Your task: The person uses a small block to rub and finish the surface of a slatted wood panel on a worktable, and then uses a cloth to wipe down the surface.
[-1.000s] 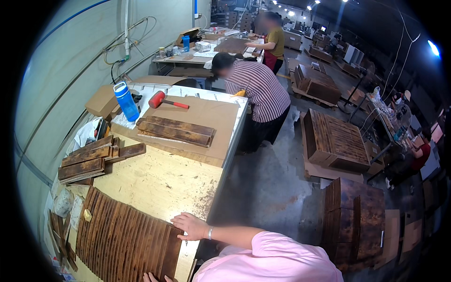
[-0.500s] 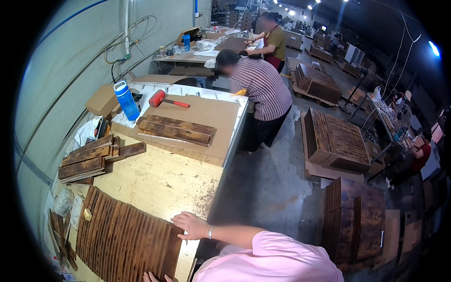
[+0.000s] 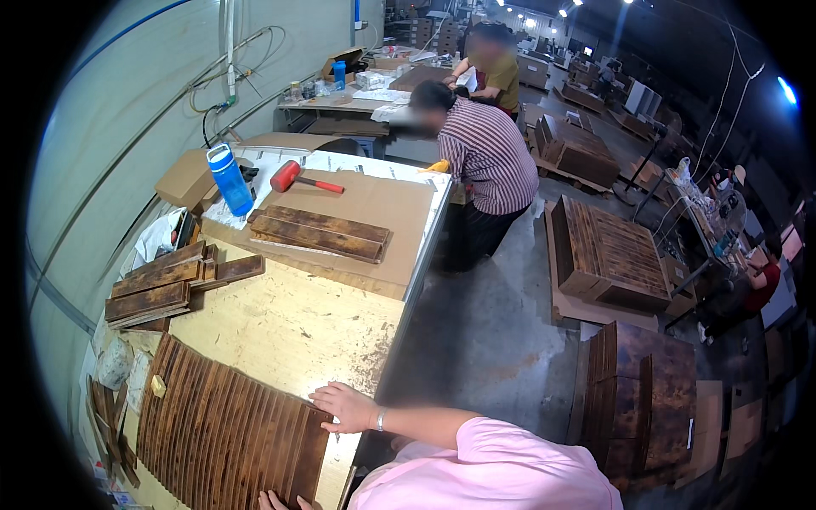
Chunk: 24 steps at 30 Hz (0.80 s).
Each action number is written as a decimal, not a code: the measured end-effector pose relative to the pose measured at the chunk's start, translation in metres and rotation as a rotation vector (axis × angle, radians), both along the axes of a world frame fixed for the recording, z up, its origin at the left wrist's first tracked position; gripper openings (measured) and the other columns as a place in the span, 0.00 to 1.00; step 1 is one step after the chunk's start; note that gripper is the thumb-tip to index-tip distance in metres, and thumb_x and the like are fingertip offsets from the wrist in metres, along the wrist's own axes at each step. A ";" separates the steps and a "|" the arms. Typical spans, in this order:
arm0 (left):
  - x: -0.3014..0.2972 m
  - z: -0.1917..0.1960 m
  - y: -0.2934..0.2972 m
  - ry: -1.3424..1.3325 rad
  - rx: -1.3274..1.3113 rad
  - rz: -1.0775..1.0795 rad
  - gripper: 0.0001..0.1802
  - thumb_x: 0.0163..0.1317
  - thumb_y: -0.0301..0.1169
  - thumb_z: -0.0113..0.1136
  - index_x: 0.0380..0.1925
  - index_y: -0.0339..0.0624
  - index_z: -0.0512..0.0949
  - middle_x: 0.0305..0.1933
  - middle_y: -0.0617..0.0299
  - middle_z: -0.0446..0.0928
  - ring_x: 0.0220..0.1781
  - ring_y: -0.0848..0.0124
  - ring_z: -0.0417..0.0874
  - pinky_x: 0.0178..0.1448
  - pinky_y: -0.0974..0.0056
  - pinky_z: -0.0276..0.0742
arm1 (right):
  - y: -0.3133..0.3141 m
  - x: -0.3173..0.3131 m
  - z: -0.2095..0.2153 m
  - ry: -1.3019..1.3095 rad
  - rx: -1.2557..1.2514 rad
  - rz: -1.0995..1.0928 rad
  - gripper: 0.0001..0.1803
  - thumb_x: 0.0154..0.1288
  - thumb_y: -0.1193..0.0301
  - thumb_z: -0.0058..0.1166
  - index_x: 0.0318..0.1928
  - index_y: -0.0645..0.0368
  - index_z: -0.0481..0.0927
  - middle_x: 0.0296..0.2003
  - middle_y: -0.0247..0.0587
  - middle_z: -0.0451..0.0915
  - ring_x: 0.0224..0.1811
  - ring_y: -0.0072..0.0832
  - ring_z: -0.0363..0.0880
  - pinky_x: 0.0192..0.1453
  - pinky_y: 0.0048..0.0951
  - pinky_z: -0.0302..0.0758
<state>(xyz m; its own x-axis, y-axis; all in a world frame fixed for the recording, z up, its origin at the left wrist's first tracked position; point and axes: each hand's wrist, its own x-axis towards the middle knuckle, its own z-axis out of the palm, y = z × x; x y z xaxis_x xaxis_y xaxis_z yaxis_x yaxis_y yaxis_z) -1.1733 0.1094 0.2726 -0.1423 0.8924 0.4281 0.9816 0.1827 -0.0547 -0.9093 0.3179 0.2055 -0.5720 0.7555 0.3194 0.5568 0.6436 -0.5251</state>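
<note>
A row of dark brown, burnt-look wooden slats (image 3: 225, 425) stands packed side by side on the pale tabletop at the lower left. My right hand (image 3: 344, 406), with a bracelet at the wrist, rests by the far corner of the row's right end. Its fingers are stretched out and slightly spread, with the fingertips touching the last slat. My left hand (image 3: 274, 501) is cut off by the lower edge; its visible fingertips lie apart against the same end slat. A small yellowish lump (image 3: 158, 387) sits on the slats' left part.
Loose boards (image 3: 157, 285) are piled at the left, and two boards (image 3: 319, 234) lie on cardboard beside a red mallet (image 3: 287, 175) and blue bottle (image 3: 229, 180). Beyond the table, a striped-shirt person (image 3: 489, 153) bends. Board stacks (image 3: 608, 251) stand on the floor at right.
The striped-shirt person has shifted slightly right, and the person behind has leaned in closer. My hands and the slats show almost no movement.
</note>
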 end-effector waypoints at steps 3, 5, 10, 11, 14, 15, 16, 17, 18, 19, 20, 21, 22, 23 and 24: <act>0.000 0.000 0.000 0.003 -0.012 0.008 0.34 0.66 0.52 0.61 0.63 0.38 0.76 0.68 0.49 0.76 0.68 0.50 0.76 0.70 0.46 0.71 | 0.000 0.000 0.002 -0.006 0.000 0.000 0.31 0.67 0.51 0.56 0.57 0.67 0.80 0.67 0.46 0.75 0.71 0.37 0.68 0.79 0.40 0.58; 0.000 -0.001 0.000 0.004 -0.004 0.006 0.34 0.66 0.52 0.61 0.63 0.38 0.76 0.68 0.49 0.76 0.68 0.51 0.76 0.70 0.46 0.71 | 0.000 0.000 0.001 -0.003 0.001 -0.001 0.31 0.67 0.51 0.56 0.57 0.67 0.80 0.67 0.47 0.75 0.71 0.37 0.68 0.79 0.40 0.58; 0.000 0.000 0.000 0.011 -0.010 0.006 0.34 0.66 0.51 0.62 0.63 0.37 0.75 0.67 0.47 0.76 0.68 0.50 0.76 0.70 0.46 0.71 | 0.000 0.000 0.000 -0.007 -0.006 0.004 0.32 0.67 0.52 0.56 0.59 0.68 0.79 0.67 0.47 0.74 0.71 0.37 0.68 0.80 0.41 0.57; 0.000 -0.001 0.000 0.015 -0.010 0.003 0.34 0.66 0.51 0.62 0.63 0.37 0.75 0.67 0.47 0.76 0.68 0.50 0.75 0.70 0.46 0.71 | 0.000 0.000 0.001 -0.005 -0.006 0.002 0.32 0.67 0.52 0.56 0.59 0.68 0.79 0.67 0.47 0.74 0.71 0.37 0.68 0.80 0.41 0.57; 0.001 0.002 0.000 0.011 -0.037 0.015 0.33 0.66 0.51 0.62 0.63 0.37 0.75 0.67 0.46 0.76 0.68 0.50 0.75 0.70 0.46 0.71 | 0.000 0.001 0.002 -0.007 -0.018 0.006 0.33 0.67 0.52 0.56 0.60 0.68 0.78 0.67 0.47 0.74 0.72 0.38 0.68 0.80 0.41 0.57; 0.001 0.002 0.000 0.011 -0.039 0.016 0.33 0.66 0.51 0.62 0.63 0.37 0.75 0.67 0.46 0.76 0.68 0.50 0.76 0.70 0.46 0.71 | -0.001 0.001 0.002 -0.009 -0.024 0.009 0.33 0.67 0.52 0.56 0.60 0.68 0.78 0.67 0.47 0.74 0.72 0.38 0.68 0.80 0.41 0.57; 0.002 0.003 -0.001 0.010 -0.041 0.018 0.33 0.66 0.50 0.62 0.63 0.37 0.75 0.67 0.46 0.76 0.68 0.50 0.76 0.70 0.46 0.71 | 0.000 0.001 0.002 -0.010 -0.025 0.010 0.33 0.67 0.52 0.56 0.60 0.68 0.78 0.67 0.47 0.74 0.72 0.38 0.68 0.80 0.41 0.57; 0.002 0.003 -0.001 0.010 -0.044 0.019 0.33 0.66 0.50 0.62 0.63 0.37 0.75 0.67 0.46 0.76 0.68 0.50 0.76 0.70 0.46 0.71 | 0.000 0.001 0.002 -0.010 -0.025 0.009 0.33 0.67 0.52 0.56 0.60 0.68 0.78 0.67 0.47 0.74 0.72 0.38 0.68 0.80 0.41 0.57; 0.002 0.002 -0.001 0.013 -0.037 0.017 0.33 0.66 0.50 0.62 0.63 0.37 0.75 0.66 0.47 0.76 0.68 0.50 0.76 0.70 0.46 0.71 | 0.000 0.001 0.002 -0.011 -0.026 0.009 0.33 0.67 0.52 0.56 0.60 0.68 0.78 0.67 0.47 0.74 0.72 0.38 0.68 0.80 0.41 0.57; 0.000 0.000 -0.001 0.016 -0.031 0.015 0.33 0.66 0.50 0.62 0.63 0.37 0.75 0.66 0.47 0.76 0.68 0.50 0.76 0.69 0.47 0.72 | 0.000 0.001 0.002 -0.012 -0.025 0.008 0.33 0.67 0.52 0.56 0.60 0.68 0.78 0.67 0.47 0.74 0.72 0.37 0.68 0.80 0.41 0.57; 0.000 -0.001 -0.001 0.019 -0.024 0.012 0.33 0.66 0.50 0.63 0.63 0.37 0.76 0.66 0.47 0.76 0.68 0.50 0.76 0.69 0.47 0.72 | 0.000 0.002 0.003 -0.013 -0.025 0.007 0.33 0.67 0.52 0.56 0.60 0.68 0.78 0.67 0.47 0.74 0.72 0.37 0.68 0.80 0.41 0.57; 0.000 -0.001 -0.001 0.018 -0.022 0.012 0.33 0.66 0.50 0.63 0.63 0.37 0.76 0.66 0.47 0.76 0.68 0.50 0.76 0.69 0.47 0.72 | 0.000 0.002 0.003 -0.014 -0.024 0.005 0.32 0.67 0.52 0.56 0.60 0.68 0.78 0.67 0.47 0.74 0.72 0.37 0.68 0.80 0.41 0.57; 0.001 -0.001 -0.001 0.018 -0.019 0.012 0.33 0.66 0.50 0.63 0.62 0.38 0.76 0.67 0.47 0.76 0.68 0.50 0.76 0.69 0.47 0.72 | -0.001 0.002 0.002 -0.009 -0.022 0.004 0.32 0.67 0.52 0.56 0.60 0.68 0.78 0.67 0.47 0.74 0.72 0.37 0.68 0.80 0.41 0.57; 0.001 0.000 0.000 0.018 -0.015 0.011 0.33 0.66 0.51 0.63 0.62 0.38 0.76 0.67 0.48 0.76 0.68 0.50 0.76 0.69 0.47 0.72 | -0.001 0.002 0.002 -0.003 -0.019 0.003 0.32 0.67 0.52 0.56 0.60 0.68 0.78 0.67 0.47 0.74 0.72 0.37 0.68 0.80 0.41 0.57; 0.001 0.000 0.000 0.018 -0.012 0.011 0.33 0.66 0.51 0.63 0.62 0.38 0.76 0.67 0.48 0.76 0.68 0.50 0.76 0.69 0.47 0.72 | -0.001 0.002 0.002 0.002 -0.016 0.002 0.32 0.67 0.52 0.56 0.59 0.68 0.78 0.67 0.47 0.74 0.72 0.37 0.68 0.80 0.41 0.57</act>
<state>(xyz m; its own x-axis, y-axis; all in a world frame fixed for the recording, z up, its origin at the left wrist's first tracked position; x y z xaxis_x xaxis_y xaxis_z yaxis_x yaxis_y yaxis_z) -1.1727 0.1095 0.2722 -0.1443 0.8958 0.4204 0.9784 0.1926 -0.0746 -0.9077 0.3170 0.2074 -0.5730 0.7593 0.3083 0.5543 0.6362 -0.5367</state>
